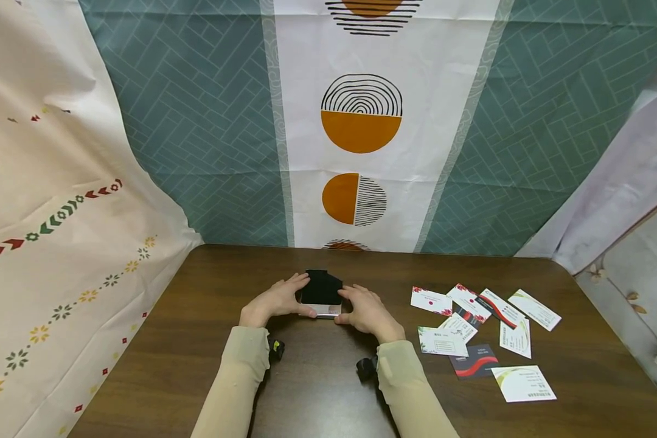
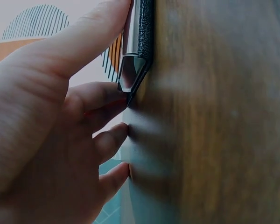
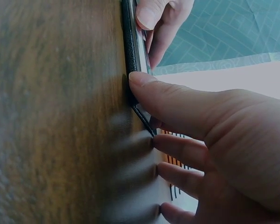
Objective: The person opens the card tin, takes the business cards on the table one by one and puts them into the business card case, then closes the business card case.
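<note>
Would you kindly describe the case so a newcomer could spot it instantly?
On the brown table, look left of the scattered cards. Between the left hand and right hand sits a black case with a silvery strip along its near edge, thicker than the flat cards.

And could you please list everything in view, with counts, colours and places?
Case: one, black and silver, between the two hands.
Cards: about ten, some overlapping, mostly white, a few dark, on the table's right side.
Table: one, brown, under the cards.
Back cloth: one, teal and white with orange and black circles, behind the table.
Left cloth: one, cream with coloured patterns, at left.
Right hangings: count unclear, pale, at right.
Wrist devices: two, black, one by each wrist.
Sleeves: two, pale yellow, on the forearms.
Left hand: one, bare, gripping the case's left side.
Right hand: one, bare, gripping its right side.
</note>
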Tool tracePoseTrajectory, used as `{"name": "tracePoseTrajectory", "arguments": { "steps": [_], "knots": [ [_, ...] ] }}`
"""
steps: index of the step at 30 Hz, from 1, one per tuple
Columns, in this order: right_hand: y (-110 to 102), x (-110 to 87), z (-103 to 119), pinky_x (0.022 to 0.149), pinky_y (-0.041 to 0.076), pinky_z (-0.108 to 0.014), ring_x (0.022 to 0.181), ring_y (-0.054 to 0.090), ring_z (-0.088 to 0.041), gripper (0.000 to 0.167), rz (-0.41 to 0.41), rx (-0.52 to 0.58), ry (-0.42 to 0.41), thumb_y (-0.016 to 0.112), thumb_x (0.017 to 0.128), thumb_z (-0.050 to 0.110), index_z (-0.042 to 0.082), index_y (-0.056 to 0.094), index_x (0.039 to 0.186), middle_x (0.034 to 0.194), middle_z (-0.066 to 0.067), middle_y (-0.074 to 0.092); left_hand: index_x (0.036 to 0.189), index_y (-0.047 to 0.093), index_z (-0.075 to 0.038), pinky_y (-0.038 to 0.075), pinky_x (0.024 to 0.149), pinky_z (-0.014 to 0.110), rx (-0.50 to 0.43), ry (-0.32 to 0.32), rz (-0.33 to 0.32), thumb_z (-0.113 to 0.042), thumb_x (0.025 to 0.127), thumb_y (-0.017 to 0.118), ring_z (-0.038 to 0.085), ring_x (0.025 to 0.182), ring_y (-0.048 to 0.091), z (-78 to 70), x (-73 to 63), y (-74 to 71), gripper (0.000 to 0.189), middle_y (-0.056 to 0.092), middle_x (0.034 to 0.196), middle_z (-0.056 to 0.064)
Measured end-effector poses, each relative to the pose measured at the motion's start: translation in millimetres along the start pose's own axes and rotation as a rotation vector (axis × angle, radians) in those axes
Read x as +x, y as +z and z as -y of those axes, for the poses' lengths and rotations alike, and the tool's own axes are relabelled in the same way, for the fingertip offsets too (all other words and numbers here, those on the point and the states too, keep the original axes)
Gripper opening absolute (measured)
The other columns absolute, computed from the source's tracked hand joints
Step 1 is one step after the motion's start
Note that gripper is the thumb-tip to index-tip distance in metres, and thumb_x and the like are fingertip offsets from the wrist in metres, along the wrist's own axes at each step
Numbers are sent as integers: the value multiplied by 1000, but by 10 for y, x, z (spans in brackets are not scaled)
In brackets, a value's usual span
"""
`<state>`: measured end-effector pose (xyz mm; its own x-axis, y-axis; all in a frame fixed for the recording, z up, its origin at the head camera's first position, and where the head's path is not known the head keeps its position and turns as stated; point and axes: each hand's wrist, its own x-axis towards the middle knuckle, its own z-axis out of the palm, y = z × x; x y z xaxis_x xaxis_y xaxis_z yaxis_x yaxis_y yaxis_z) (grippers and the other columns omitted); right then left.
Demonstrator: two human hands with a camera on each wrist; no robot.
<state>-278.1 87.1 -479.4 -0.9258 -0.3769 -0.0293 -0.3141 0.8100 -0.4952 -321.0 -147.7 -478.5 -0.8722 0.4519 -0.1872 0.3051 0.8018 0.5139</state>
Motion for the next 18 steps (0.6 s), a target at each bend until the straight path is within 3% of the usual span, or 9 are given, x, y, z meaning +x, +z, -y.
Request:
{"name": "tracePoseTrajectory", "arguments": {
  "steps": [10, 18],
  "knots": [
    [-41, -17, 5, 110, 25, -57, 139, 33, -35, 62, 17, 30, -2, 76, 86, 28, 4, 54, 139, 147, -16, 45, 151, 37, -7, 19, 111, 60, 4, 5, 1, -52, 74, 81, 45, 142, 19, -6, 9, -4, 100, 25, 159, 10],
    [-91, -31, -50, 107, 34, -49, 130, 46, -33, 57, 9, 81, -39, 75, 88, 27, 2, 56, 136, 137, -16, 54, 151, 36, -7, 18, 112, 60, -13, -3, 5, -52, 74, 81, 46, 142, 18, -4, -12, -5, 100, 24, 159, 11]
  ]
}}
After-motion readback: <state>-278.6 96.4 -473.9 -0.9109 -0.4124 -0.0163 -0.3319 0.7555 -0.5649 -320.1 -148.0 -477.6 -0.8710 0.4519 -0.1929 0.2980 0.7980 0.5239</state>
